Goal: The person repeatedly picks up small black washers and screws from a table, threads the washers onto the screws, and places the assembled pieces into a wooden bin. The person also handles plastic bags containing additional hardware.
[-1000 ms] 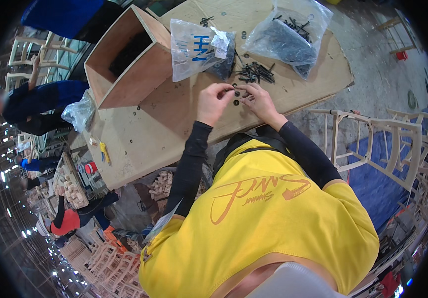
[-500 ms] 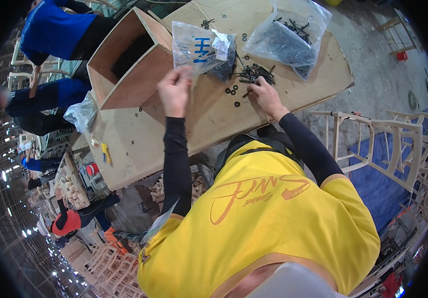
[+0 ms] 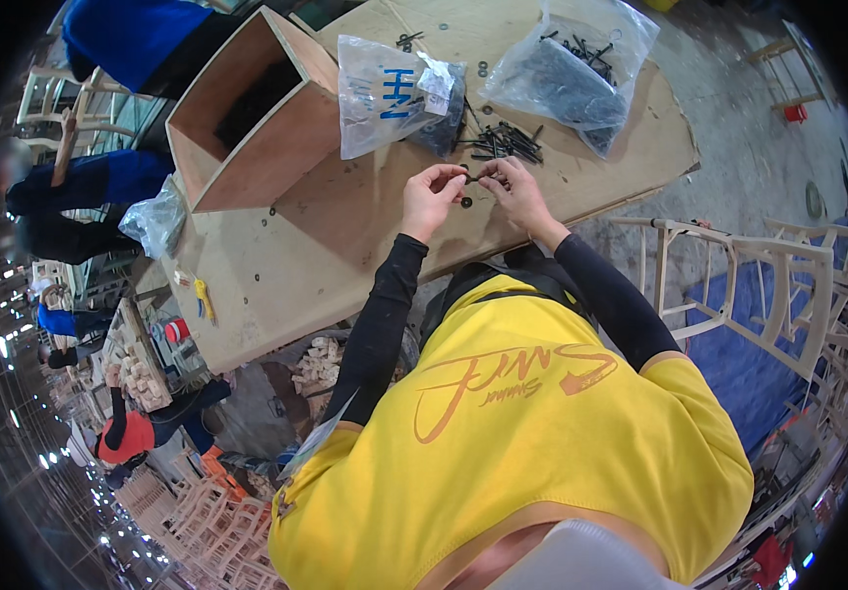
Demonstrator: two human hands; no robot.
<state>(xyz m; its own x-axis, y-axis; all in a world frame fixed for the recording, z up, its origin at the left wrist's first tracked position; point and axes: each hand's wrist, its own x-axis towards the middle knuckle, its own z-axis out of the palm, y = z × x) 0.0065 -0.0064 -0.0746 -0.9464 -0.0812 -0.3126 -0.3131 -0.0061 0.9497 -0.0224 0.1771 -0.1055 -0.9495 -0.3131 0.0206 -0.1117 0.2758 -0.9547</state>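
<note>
Over the near part of the wooden table, my two hands meet fingertip to fingertip. My right hand (image 3: 519, 194) pinches a short dark bolt (image 3: 474, 179) that points toward the left. At its other end my left hand (image 3: 430, 199) is closed in a pinch; a small dark piece, perhaps a washer, shows only partly there. Just below the fingers lies a black washer (image 3: 466, 203). Beyond my hands is a loose pile of black bolts (image 3: 508, 143), beside a clear plastic bag (image 3: 375, 98) with blue marking and dark hardware inside.
A larger clear bag of bolts (image 3: 562, 88) lies at the table's far right. An open plywood box (image 3: 276, 147) stands left of my hands. Yellow-handled cutters (image 3: 205, 300) rest near the left edge. Wooden chair frames (image 3: 739, 275) stand at right; co-workers (image 3: 129, 44) are at left.
My left hand has moved right, from beside the marked bag to my right hand's fingertips. My right hand has lifted the bolt slightly away from the pile.
</note>
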